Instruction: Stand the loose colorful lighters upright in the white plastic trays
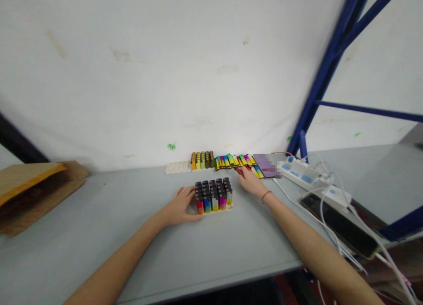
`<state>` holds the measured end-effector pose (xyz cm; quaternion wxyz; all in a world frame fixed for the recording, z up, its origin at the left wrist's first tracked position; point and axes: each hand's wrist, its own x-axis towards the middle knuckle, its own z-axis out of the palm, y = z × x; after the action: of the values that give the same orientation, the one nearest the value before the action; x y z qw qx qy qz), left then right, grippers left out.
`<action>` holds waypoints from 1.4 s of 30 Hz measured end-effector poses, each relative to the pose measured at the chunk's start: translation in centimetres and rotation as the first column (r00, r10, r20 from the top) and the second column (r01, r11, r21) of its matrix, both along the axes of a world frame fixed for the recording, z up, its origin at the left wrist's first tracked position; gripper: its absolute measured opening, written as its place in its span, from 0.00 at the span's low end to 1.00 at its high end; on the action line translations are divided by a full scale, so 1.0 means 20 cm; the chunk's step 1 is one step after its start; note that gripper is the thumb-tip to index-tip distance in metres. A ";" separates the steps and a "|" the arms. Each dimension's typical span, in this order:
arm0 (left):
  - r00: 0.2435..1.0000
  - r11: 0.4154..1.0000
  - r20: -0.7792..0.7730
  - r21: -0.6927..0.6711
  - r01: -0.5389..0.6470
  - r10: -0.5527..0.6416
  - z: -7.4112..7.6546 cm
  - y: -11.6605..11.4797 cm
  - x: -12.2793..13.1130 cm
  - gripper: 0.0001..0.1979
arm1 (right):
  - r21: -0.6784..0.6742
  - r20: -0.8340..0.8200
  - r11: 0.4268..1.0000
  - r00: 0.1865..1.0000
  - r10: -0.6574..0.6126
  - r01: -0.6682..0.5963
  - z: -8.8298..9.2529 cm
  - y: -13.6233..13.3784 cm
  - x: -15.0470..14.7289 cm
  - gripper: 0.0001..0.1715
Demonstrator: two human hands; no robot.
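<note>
Several upright lighters (215, 202) with black tops and red, blue, yellow and pink bodies stand in rows in a pale lighter tray (230, 206). My left hand (181, 206) grips the tray's left side, thumb at the front corner and fingers toward the back. Farther back, my right hand (250, 182) is closed on a red lighter (240, 171), at the front of a pile of lying colourful lighters (228, 161). My fingers partly hide the lighter and some of the pile.
Upright orange, yellow and green lighters (202, 161) stand by the wall, beside a white perforated tray (178, 167). On the right are a partly pixelated purple flat object (264, 164), a power strip (313, 181), cables and a phone (340, 225). A paper bag (39, 190) lies left.
</note>
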<state>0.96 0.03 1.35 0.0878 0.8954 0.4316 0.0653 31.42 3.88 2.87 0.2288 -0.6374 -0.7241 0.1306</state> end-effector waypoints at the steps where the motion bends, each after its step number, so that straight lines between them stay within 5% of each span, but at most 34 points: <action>1: 1.000 1.000 0.002 -0.002 -0.001 0.001 0.00 0.00 0.00 0.43 | -0.012 -0.148 1.000 0.989 0.013 -0.015 -0.01 0.01 0.01 0.11; 5: 1.000 1.000 0.015 -0.006 -0.001 0.001 0.00 0.00 0.01 0.43 | -0.077 -0.629 0.973 0.767 0.123 -0.219 -0.02 0.03 0.01 0.21; 8: 1.000 1.000 0.010 -0.012 -0.009 0.009 0.00 0.00 0.01 0.43 | -0.046 -0.782 0.947 0.602 0.164 -0.319 -0.02 0.02 -0.01 0.23; 12: 1.000 1.000 -0.005 -0.005 -0.009 0.009 0.00 0.00 0.01 0.43 | -0.129 -0.930 0.882 0.365 0.051 -0.452 -0.01 0.02 -0.04 0.26; 14: 1.000 1.000 0.001 -0.006 -0.010 0.010 0.00 0.00 0.02 0.42 | -0.163 -0.947 0.848 0.320 0.008 -0.504 -0.01 0.02 -0.05 0.28; 22: 0.999 1.000 0.037 -0.002 0.006 -0.006 0.00 0.00 0.01 0.42 | -0.040 -0.911 0.922 0.394 0.126 -0.386 0.01 -0.04 -0.07 0.24; 26: 1.000 1.000 0.015 0.000 -0.007 0.007 0.00 0.00 0.02 0.43 | -0.021 -0.786 0.977 0.608 0.114 -0.210 0.01 -0.05 -0.08 0.25; 29: 1.000 1.000 0.005 0.002 -0.002 0.002 -0.01 0.01 0.01 0.43 | 0.139 -0.596 0.990 0.798 0.091 -0.009 0.00 -0.04 -0.09 0.28; 31: 1.000 1.000 0.016 0.006 0.002 -0.003 -0.01 0.01 0.01 0.42 | 0.220 -0.521 0.973 0.852 0.051 0.076 0.00 -0.04 -0.08 0.27; 42: 0.999 1.000 0.040 0.002 0.008 -0.008 -0.01 0.01 0.00 0.42 | 0.225 -0.614 0.932 0.784 -0.092 0.285 0.01 -0.02 -0.07 0.20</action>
<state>0.96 0.30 1.06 0.0960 0.8957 0.4261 0.0830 30.03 3.46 2.99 0.5511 -0.5909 -0.5590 0.1859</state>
